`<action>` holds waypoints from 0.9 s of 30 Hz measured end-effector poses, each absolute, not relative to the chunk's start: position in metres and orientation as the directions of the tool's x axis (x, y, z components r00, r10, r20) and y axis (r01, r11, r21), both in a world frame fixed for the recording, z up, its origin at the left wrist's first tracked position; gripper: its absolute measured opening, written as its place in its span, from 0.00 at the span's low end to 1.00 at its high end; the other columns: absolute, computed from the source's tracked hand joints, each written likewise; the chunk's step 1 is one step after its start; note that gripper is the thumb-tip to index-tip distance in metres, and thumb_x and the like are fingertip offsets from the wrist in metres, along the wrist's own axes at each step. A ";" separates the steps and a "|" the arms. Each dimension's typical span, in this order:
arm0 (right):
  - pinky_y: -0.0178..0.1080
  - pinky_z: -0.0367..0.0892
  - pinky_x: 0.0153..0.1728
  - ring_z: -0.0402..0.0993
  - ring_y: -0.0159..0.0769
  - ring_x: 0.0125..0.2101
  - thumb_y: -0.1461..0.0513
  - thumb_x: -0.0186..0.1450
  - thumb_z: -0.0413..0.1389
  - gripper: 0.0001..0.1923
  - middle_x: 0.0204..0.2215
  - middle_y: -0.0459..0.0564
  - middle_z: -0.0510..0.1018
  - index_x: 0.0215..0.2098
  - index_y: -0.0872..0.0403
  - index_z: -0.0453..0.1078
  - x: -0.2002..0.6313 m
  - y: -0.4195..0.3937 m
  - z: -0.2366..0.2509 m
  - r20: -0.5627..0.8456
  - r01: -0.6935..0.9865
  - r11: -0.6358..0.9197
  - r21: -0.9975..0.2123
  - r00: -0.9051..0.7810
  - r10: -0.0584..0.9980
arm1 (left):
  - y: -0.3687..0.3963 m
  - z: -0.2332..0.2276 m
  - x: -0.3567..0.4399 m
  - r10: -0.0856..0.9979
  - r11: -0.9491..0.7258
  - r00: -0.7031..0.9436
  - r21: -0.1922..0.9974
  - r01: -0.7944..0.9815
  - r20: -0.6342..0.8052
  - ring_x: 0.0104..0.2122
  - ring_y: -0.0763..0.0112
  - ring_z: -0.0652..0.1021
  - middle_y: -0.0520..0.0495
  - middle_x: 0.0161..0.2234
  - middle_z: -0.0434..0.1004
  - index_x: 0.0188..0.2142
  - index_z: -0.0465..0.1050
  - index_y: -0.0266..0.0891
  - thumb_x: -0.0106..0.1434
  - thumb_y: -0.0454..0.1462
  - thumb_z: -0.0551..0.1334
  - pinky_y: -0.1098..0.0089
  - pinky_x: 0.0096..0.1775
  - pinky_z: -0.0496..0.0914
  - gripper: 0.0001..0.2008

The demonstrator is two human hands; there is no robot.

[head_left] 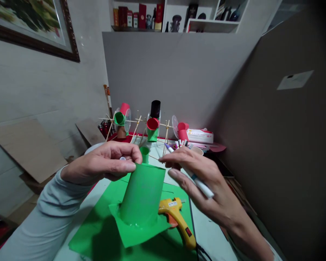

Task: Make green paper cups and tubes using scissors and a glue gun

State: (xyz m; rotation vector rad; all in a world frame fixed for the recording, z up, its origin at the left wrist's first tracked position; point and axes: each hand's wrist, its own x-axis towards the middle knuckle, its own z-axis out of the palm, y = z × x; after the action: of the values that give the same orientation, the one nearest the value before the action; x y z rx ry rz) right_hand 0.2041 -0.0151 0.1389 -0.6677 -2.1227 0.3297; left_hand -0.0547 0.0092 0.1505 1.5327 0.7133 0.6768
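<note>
The left hand (108, 161) pinches the rim of the green paper tube (142, 194) above the bench, the right hand (199, 177) grips a marker (202, 185) — squeezing harder could crumple the rim.

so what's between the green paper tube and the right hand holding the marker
In the head view, the yellow glue gun lies low between the green paper tube and the right hand; higher up the gap is bare.

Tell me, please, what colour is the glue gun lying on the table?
Yellow-orange glue gun, seen in the head view.
</note>
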 end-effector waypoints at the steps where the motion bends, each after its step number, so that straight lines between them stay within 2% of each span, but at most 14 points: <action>1: 0.38 0.68 0.42 0.74 0.36 0.41 0.66 0.71 0.55 0.08 0.38 0.50 0.77 0.46 0.55 0.74 0.203 -0.015 0.139 0.644 0.348 0.826 -0.444 -0.516 0.564 | 0.009 0.150 -0.054 0.770 -0.051 0.638 0.998 0.044 0.012 0.18 0.82 0.51 0.59 0.19 0.52 0.34 0.70 0.38 0.61 0.44 0.67 0.75 0.19 0.45 0.13; 5: 0.37 0.65 0.38 0.72 0.35 0.37 0.66 0.71 0.54 0.04 0.35 0.48 0.74 0.39 0.54 0.72 0.201 -0.016 0.139 0.587 0.343 0.809 -0.477 -0.561 0.584 | 0.011 0.150 -0.054 0.775 -0.059 0.631 0.997 0.045 0.018 0.18 0.82 0.51 0.59 0.19 0.52 0.35 0.71 0.38 0.62 0.44 0.67 0.76 0.19 0.44 0.12; 11: 0.37 0.63 0.40 0.69 0.35 0.38 0.64 0.71 0.55 0.04 0.35 0.46 0.71 0.37 0.53 0.70 0.206 -0.018 0.140 0.507 0.360 0.756 -0.547 -0.576 0.641 | 0.013 0.152 -0.050 0.769 -0.301 0.632 0.928 0.218 0.101 0.19 0.80 0.54 0.58 0.21 0.53 0.45 0.78 0.36 0.68 0.45 0.62 0.75 0.19 0.47 0.15; 15: 0.38 0.62 0.39 0.68 0.34 0.38 0.64 0.71 0.55 0.04 0.35 0.45 0.70 0.37 0.53 0.70 0.205 -0.017 0.140 0.457 0.391 0.726 -0.566 -0.584 0.671 | 0.009 0.155 -0.045 0.753 -0.439 0.637 0.848 0.296 0.167 0.22 0.80 0.62 0.55 0.24 0.64 0.44 0.80 0.38 0.69 0.40 0.60 0.77 0.23 0.54 0.11; 17: 0.38 0.62 0.39 0.68 0.34 0.37 0.64 0.71 0.56 0.04 0.34 0.45 0.70 0.37 0.53 0.70 0.203 -0.016 0.139 0.438 0.400 0.714 -0.575 -0.587 0.681 | 0.008 0.157 -0.042 0.754 -0.481 0.631 0.810 0.336 0.186 0.27 0.77 0.68 0.52 0.28 0.71 0.41 0.79 0.37 0.68 0.38 0.60 0.77 0.28 0.61 0.10; 19: 0.38 0.62 0.38 0.68 0.34 0.37 0.64 0.71 0.56 0.05 0.34 0.45 0.70 0.36 0.53 0.70 0.203 -0.016 0.139 0.431 0.405 0.709 -0.577 -0.587 0.686 | 0.008 0.157 -0.040 0.762 -0.488 0.625 0.784 0.383 0.170 0.32 0.73 0.71 0.50 0.32 0.74 0.40 0.78 0.36 0.68 0.39 0.59 0.74 0.33 0.64 0.11; 24: 0.38 0.63 0.37 0.69 0.33 0.35 0.65 0.71 0.56 0.05 0.33 0.45 0.71 0.36 0.54 0.72 0.203 -0.013 0.138 0.476 0.411 0.728 -0.549 -0.562 0.677 | 0.010 0.157 -0.038 0.771 -0.479 0.627 0.751 0.455 0.112 0.30 0.73 0.67 0.52 0.29 0.68 0.35 0.73 0.36 0.68 0.44 0.58 0.72 0.31 0.61 0.13; 27: 0.39 0.65 0.37 0.71 0.33 0.34 0.64 0.70 0.56 0.04 0.34 0.46 0.75 0.40 0.54 0.74 0.203 -0.012 0.136 0.591 0.382 0.735 -0.561 -0.437 0.678 | 0.011 0.156 -0.039 0.776 -0.459 0.621 0.773 0.439 0.108 0.27 0.76 0.62 0.55 0.27 0.62 0.33 0.71 0.36 0.69 0.44 0.58 0.72 0.28 0.57 0.13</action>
State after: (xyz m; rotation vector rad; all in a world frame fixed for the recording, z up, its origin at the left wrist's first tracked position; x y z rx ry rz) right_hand 0.2032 -0.0118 0.1361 -0.7995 -2.0753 0.4372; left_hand -0.0385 0.0109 0.1559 2.1137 0.9490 0.5921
